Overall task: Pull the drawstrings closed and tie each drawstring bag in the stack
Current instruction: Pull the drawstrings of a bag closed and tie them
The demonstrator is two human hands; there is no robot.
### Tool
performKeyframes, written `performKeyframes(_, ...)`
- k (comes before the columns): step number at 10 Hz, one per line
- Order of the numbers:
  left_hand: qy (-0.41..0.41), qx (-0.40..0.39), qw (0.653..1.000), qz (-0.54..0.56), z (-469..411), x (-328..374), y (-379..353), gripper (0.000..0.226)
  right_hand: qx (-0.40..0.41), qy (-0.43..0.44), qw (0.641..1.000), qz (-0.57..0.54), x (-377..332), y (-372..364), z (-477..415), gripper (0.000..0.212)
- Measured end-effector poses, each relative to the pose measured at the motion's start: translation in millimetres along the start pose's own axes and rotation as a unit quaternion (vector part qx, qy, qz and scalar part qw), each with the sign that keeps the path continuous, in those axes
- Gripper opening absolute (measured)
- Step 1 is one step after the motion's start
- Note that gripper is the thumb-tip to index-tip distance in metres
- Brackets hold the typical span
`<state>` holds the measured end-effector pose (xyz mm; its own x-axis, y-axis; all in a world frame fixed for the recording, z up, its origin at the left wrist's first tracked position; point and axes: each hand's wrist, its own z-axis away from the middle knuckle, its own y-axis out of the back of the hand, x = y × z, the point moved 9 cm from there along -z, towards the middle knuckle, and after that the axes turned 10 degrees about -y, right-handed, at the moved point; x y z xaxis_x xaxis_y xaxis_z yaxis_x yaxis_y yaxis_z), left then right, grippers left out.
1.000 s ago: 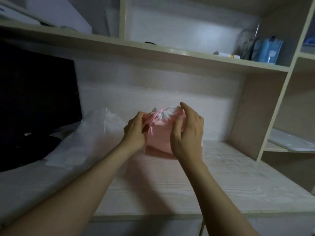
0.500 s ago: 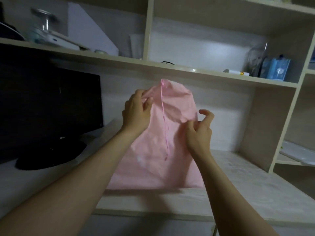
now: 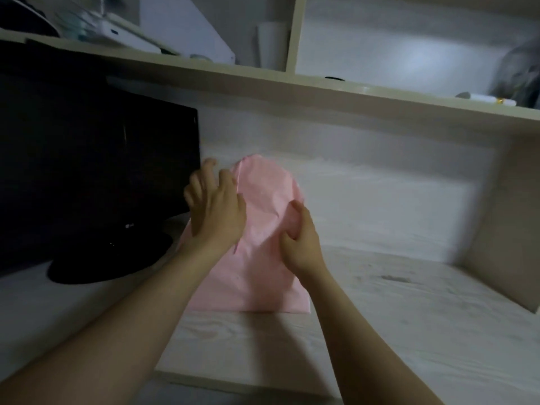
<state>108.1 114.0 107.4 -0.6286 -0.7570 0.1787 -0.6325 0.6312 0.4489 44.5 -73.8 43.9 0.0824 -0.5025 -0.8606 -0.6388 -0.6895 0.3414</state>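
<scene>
your left hand (image 3: 214, 211) is spread wide and holds nothing, fingers apart and blurred, in front of the left edge of the pink drawstring bag (image 3: 263, 276); you cannot tell whether the palm touches the cloth. your right hand (image 3: 301, 241) has its fingers curled into the bag's right side, bunching the fabric. the bag stands held upright, its bottom edge on the pale desk (image 3: 409, 317), just beside the black monitor (image 3: 96, 171). 1 thin drawstring (image 3: 238, 185) hangs down its front.
</scene>
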Motion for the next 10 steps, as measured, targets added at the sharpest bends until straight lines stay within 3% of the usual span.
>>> performKeyframes(1,-0.028,-0.182,0.983,0.01,29.6,-4.3,-49.1,0.045,-0.038,-0.042,0.995,0.081,21.3,-23.9,-12.8,0.079)
performKeyframes(2,-0.035,-0.331,0.943,-0.002,61.8,-18.9,-89.9,0.066,-0.104,-0.096,0.972,0.19,45.5,-46.0,-21.0,0.069)
performKeyframes(3,-0.011,-0.417,0.909,0.005,83.0,-32.2,-112.4,0.075,-0.123,-0.109,0.944,0.288,60.8,-57.2,-22.0,0.06)
performKeyframes(4,-0.016,-0.432,0.902,0.006,86.2,-33.2,-116.3,0.076,-0.046,-0.092,0.934,0.343,55.0,-51.5,-20.1,0.048)
performKeyframes(6,-0.044,-0.265,0.962,0.059,64.6,-10.8,-89.5,0.042,0.094,0.006,0.947,0.306,22.4,-26.8,-13.3,0.031)
performKeyframes(7,-0.041,-0.196,0.974,0.109,60.5,4.1,-74.0,0.025,0.076,0.036,0.967,0.239,11.5,-22.8,-11.6,0.025)
performKeyframes(8,0.017,-0.128,0.969,0.213,59.9,13.7,-60.7,0.013,0.077,0.049,0.985,0.144,-3.8,-12.7,-3.4,0.017)
performKeyframes(9,0.119,-0.078,0.959,0.246,68.0,19.0,-48.3,0.016,0.087,0.03,0.995,0.036,-18.8,3.0,10.2,0.018)
performKeyframes(10,0.142,-0.014,0.974,0.174,75.7,21.8,-34.3,0.022,0.079,0.028,0.996,-0.038,-36.5,14.4,23.2,0.018)
